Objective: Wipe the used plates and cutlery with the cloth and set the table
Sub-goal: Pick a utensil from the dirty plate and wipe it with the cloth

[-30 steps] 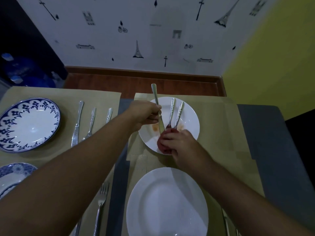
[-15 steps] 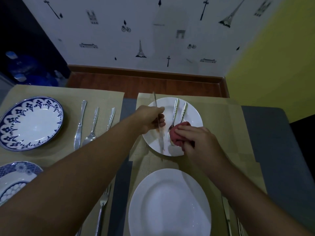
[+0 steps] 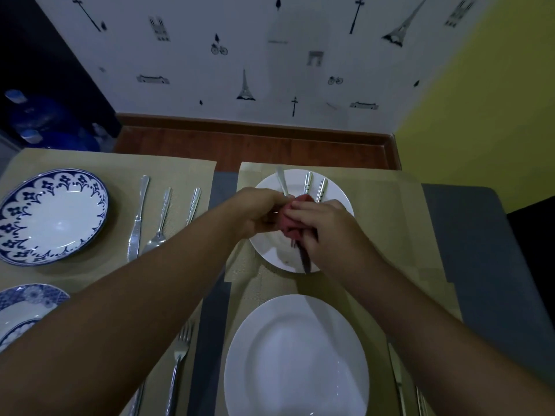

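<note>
The knife (image 3: 281, 182), lying eleven-to-five o'clock, is gripped by the left hand (image 3: 258, 211); its blade is clamped in the cloth (image 3: 289, 223) by the right hand (image 3: 327, 228).

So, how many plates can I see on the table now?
4. A blue-patterned plate at far left; a second blue-patterned plate below it, cut by the left edge; a small white plate in the middle; a large white plate nearest. Others may lie outside the view.
</note>
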Demonstrator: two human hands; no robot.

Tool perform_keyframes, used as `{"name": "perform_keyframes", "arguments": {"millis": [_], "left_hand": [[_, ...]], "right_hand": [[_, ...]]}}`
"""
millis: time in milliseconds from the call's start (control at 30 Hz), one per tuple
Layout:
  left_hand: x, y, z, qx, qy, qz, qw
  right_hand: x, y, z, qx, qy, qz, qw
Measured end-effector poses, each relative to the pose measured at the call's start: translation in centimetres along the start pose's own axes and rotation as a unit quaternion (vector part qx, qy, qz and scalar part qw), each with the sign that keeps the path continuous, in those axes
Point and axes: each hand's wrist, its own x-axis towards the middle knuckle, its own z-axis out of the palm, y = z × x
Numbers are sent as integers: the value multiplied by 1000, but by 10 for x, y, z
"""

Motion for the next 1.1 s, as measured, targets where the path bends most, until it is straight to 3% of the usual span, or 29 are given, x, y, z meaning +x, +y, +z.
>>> {"name": "perform_keyframes", "arguments": {"millis": [167, 267, 400, 667, 833, 1100], "left_hand": [[-2, -1, 1, -10, -4, 8, 1000], [-1, -2, 3, -15, 17, 17, 1000], [-3, 3, 1, -24, 33, 40, 998], [-10, 5, -4, 24, 9, 59, 998], [-9, 15, -13, 22, 8, 75, 997], [-7, 4, -10, 61, 34, 50, 996]], "right_hand": [[-2, 11, 11, -33, -66, -42, 996], [-5, 17, 18, -13, -75, -38, 996], [-31, 18, 30, -51, -86, -93, 991], [-9, 1, 23, -12, -10, -85, 996], [-42, 11, 34, -68, -82, -98, 989], [-43, 2, 23, -106, -69, -120, 985]]}}
